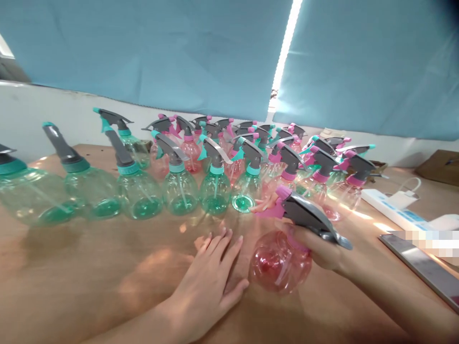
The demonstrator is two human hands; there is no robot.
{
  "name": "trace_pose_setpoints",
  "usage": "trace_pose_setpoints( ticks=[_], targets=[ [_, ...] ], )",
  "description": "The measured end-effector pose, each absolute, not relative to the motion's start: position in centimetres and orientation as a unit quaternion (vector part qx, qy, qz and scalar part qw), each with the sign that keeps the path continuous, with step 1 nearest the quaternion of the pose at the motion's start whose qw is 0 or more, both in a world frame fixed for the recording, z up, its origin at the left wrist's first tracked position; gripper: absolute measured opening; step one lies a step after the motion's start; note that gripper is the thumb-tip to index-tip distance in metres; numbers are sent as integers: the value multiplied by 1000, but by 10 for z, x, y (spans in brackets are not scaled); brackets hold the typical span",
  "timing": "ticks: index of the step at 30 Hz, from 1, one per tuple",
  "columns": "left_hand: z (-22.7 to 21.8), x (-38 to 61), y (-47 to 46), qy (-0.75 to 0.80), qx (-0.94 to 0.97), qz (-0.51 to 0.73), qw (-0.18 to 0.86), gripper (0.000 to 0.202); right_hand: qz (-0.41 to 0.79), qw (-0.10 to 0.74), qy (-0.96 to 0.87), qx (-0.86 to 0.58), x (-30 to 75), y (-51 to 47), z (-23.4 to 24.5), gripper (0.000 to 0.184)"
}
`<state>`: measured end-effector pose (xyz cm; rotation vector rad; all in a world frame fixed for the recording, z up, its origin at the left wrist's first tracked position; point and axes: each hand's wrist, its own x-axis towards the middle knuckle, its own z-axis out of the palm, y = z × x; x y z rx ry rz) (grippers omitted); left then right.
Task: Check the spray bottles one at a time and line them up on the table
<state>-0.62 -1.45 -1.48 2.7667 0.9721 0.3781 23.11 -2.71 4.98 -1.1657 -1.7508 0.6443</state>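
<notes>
My right hand (319, 248) grips a pink spray bottle (276, 265) round its neck, just under the grey-and-pink trigger head. The bottle is tilted, its nozzle toward the upper left and its round clear body low over the table. To its left my left hand (211, 272) lies flat on the table, palm down, fingers stretched out and holding nothing. Beyond the fingers stands a row of green spray bottles (215, 191) with grey-and-teal heads. Close behind the held bottle are pink spray bottles (322, 179); parts of them are hidden.
Several more green and pink spray bottles crowd the back of the brown table (89, 286). On the right lie a white power strip (394, 210) with a plugged-in charger and a dark flat phone-like slab (419, 267). A blue curtain (161, 52) hangs behind.
</notes>
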Motion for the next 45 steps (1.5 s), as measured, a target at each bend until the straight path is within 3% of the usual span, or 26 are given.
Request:
trace_pose_setpoints(
  ticks=[13, 25, 29, 33, 45],
  targets=[
    [-27, -10, -12, 323, 934, 148, 49, 59, 313, 463, -725, -402, 218, -25, 80, 19],
    [-29, -11, -10, 313, 933, 171, 37, 62, 282, 481, -743, -370, 221, -23, 67, 11],
    [-28, -11, -10, 312, 935, 164, 45, 60, 313, 473, -732, -377, 221, -26, 72, 17],
    [-27, -11, -9, 312, 935, 163, 39, 60, 328, 472, -723, -383, 220, -27, 72, 8],
    [-17, -8, -10, 320, 938, 123, 60, 59, 373, 495, -684, -386, 218, -22, 68, 16]
  ],
)
